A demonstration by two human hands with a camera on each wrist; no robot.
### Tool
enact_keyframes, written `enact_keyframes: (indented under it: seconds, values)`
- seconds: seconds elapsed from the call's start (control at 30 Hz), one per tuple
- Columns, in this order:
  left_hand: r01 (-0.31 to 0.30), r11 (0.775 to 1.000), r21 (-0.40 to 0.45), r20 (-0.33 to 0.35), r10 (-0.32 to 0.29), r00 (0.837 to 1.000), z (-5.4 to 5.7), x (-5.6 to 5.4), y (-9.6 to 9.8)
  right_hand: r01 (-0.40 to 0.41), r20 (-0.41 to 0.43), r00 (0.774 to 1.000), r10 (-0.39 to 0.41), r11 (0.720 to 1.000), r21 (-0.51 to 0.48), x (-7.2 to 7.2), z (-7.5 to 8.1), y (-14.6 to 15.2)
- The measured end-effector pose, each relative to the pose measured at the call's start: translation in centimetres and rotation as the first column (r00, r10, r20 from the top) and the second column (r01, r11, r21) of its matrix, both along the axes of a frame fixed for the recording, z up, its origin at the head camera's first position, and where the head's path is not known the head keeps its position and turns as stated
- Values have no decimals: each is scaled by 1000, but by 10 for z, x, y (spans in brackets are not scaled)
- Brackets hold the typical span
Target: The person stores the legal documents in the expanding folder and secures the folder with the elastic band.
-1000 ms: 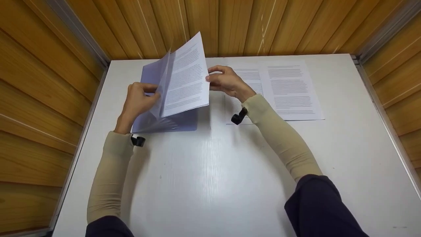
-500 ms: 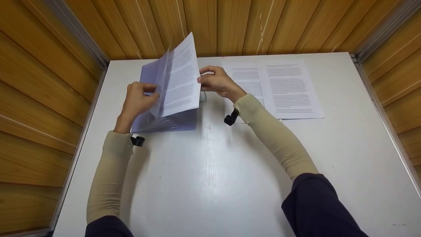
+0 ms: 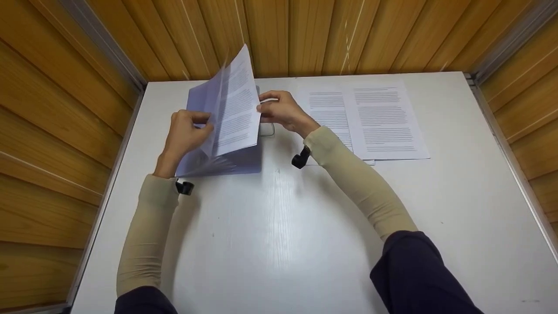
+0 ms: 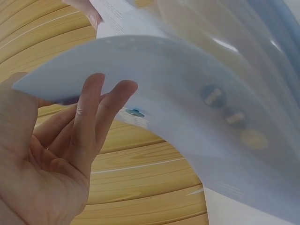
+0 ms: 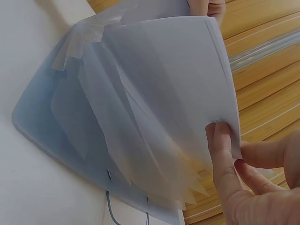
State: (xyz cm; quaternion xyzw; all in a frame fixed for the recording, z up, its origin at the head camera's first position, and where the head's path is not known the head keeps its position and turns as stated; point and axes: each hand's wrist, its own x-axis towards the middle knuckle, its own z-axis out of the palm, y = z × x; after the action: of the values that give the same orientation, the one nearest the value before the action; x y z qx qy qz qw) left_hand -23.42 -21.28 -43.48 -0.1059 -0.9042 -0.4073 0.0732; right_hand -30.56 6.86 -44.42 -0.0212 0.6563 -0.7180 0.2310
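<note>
A translucent bluish expanding file folder [image 3: 250,160] stands spread at the back left, its clear pleats fanned out in the right wrist view. My left hand [image 3: 187,130] holds the folder's plastic flap [image 4: 154,70] between thumb and fingers. On the other side, my right hand [image 3: 284,111] pinches the outer edge of a thin stack of printed paper [image 3: 240,107]. The stack stands tilted up, its inner edge among the folder's plastic sheets. Thumb and fingertips press on both faces of the paper [image 5: 164,51] in the right wrist view.
Printed sheets [image 3: 386,122] lie side by side and overlapping on the white table [image 3: 270,244], partly under my right forearm. An elastic loop [image 3: 272,129] sticks out from the folder's right side. Wood-look panels [image 3: 314,39] enclose the table's back and sides.
My right hand has moved left with the paper stack, bringing it further in among the folder's sheets. The elastic loop has come into view. The left hand stays nearly still.
</note>
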Motion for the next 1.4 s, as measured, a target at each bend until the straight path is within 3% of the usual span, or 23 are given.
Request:
enact_keyframes:
  seconds: [0.5, 0.87, 1.4]
  values:
    - [1, 1000, -26, -12, -1, 1000, 0, -1, 4, 10, -19, 1000, -9, 999, 41, 1, 5, -9]
    - [4, 998, -65, -70, -9, 997, 0, -3, 12, 16, -55, 998, -13, 998, 59, 2, 16, -8]
    - [16, 997, -77, -37, -19, 999, 0, -4, 12, 12, -43, 999, -8, 996, 90, 1, 7, -26]
